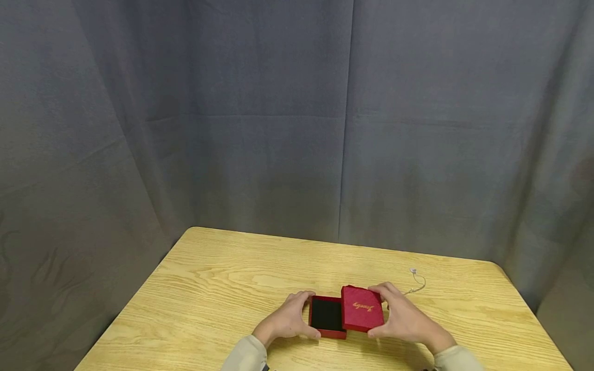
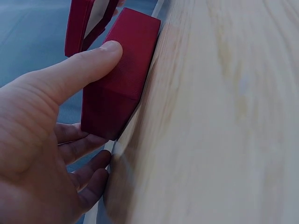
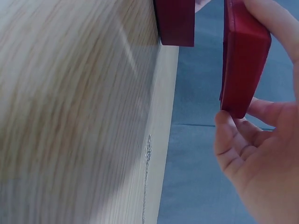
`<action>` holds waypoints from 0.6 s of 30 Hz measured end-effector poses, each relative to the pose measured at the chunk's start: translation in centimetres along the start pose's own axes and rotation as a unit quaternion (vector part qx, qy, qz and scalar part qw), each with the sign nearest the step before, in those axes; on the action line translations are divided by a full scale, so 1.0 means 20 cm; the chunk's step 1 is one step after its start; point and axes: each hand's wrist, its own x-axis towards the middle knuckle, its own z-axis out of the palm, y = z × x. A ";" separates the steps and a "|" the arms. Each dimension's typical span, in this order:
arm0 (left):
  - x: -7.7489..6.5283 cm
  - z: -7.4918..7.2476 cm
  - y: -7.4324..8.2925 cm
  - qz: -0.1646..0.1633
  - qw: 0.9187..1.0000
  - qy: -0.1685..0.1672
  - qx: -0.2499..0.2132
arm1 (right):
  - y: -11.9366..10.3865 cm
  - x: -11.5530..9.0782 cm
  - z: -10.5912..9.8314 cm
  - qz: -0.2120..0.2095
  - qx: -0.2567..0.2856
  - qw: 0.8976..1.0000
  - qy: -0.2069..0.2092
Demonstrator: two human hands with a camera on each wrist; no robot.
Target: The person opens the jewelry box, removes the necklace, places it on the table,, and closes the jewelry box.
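Note:
On the table stands the red base of a jewelry box (image 1: 327, 315), with a black pad inside it. My left hand (image 1: 290, 315) grips this base from the left, thumb on its near side and fingers at the far side. My right hand (image 1: 402, 315) holds the red box lid (image 1: 362, 309), which has gold lettering on top, by its right side. In the right wrist view the lid (image 3: 245, 56) is raised off the table, apart from the base (image 3: 175, 23). Beyond the right hand a thin silver chain necklace (image 1: 419, 283) lies on the wood, partly hidden by that hand.
The wooden table (image 1: 223, 278) has rounded far corners. Grey curtains (image 1: 269, 154) hang behind it and along both sides.

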 end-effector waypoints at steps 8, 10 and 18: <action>0.00 0.01 -0.01 0.004 1.000 0.001 0.012 | -0.03 0.03 0.03 0.000 -0.009 1.000 -0.012; 0.00 0.01 -0.01 0.007 1.000 0.001 0.020 | -0.04 0.04 0.03 -0.004 -0.015 1.000 -0.012; 0.00 0.00 -0.02 0.017 0.999 -0.003 0.037 | -0.09 0.08 0.05 -0.010 -0.013 1.000 -0.022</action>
